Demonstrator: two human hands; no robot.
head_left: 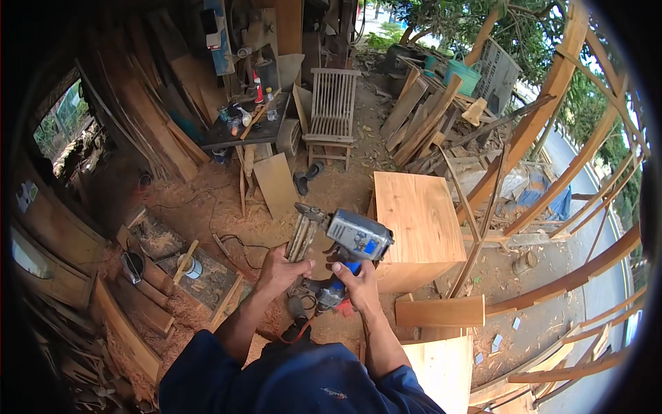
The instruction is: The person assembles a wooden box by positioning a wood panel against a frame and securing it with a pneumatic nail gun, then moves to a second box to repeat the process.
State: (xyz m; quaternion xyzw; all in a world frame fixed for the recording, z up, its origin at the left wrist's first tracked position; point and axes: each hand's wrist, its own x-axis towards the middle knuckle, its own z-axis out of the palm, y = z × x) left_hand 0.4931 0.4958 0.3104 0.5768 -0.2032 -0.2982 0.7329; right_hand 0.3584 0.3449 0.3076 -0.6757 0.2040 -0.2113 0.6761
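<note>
In front of my body I hold a blue and dark grey pneumatic nail gun point(360, 233), its worn nose pointing to the left. My right hand point(360, 284) is wrapped round its blue handle, thumb on the near side. At the lower end of its long metal magazine point(302, 238), my left hand point(279, 270) is closed on the rail. An orange air hose point(301, 332) runs down beside my legs. Just right of the nail gun stands a pale wooden cabinet point(419, 217) with a smooth board top. The fingers behind the handle are partly hidden.
A wooden folding chair point(332, 114) and a dark table point(227, 134) with bottles stand farther off. Scrap timber point(422, 114) lies in a heap at the back right. Planks point(148, 96) lean at the left. A white bucket point(192, 268) sits among shavings, and cables cross the ground.
</note>
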